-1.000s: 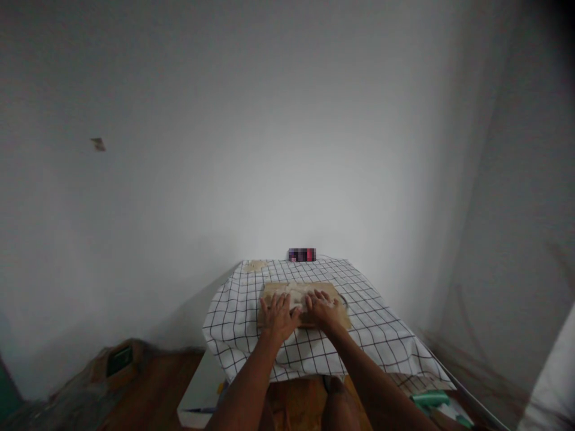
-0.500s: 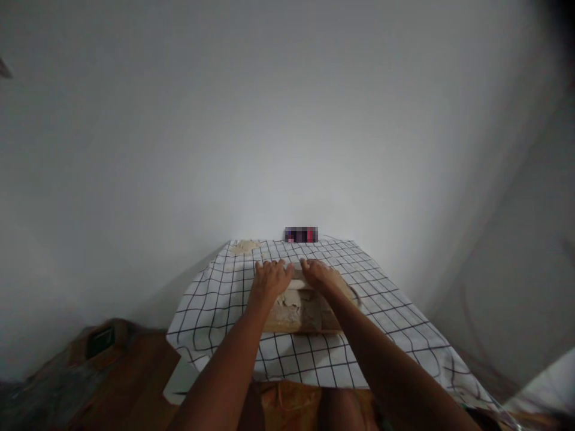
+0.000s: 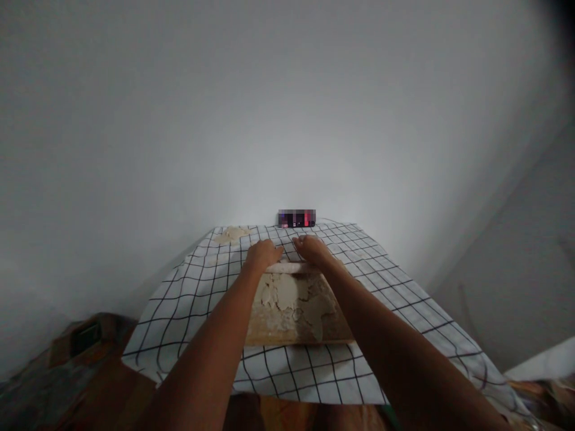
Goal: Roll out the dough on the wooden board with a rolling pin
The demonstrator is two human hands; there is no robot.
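Observation:
A pale rolling pin [image 3: 293, 267] lies crosswise over a sheet of dough [image 3: 287, 292] with cracked, uneven edges. Under the dough is a floured wooden board [image 3: 274, 335], whose near edge shows. My left hand [image 3: 264, 254] is closed over the left part of the pin, with its thumb pointing inward. My right hand [image 3: 313, 248] bears on the right part, its fingers bent forward past the pin. The hands and forearms hide both ends of the pin and the sides of the board.
The board rests on a white checked tablecloth [image 3: 179, 311]. A patch of flour or dough [image 3: 233, 234] lies at the back left. A dark, blurred-out object [image 3: 297, 218] stands at the back edge by the wall [image 3: 287, 120]. A brown box-like object [image 3: 85, 338] is at the lower left.
Both hands and the rolling pin have moved forward toward the board's far side, baring more dough in front of me. The view has shifted a little too.

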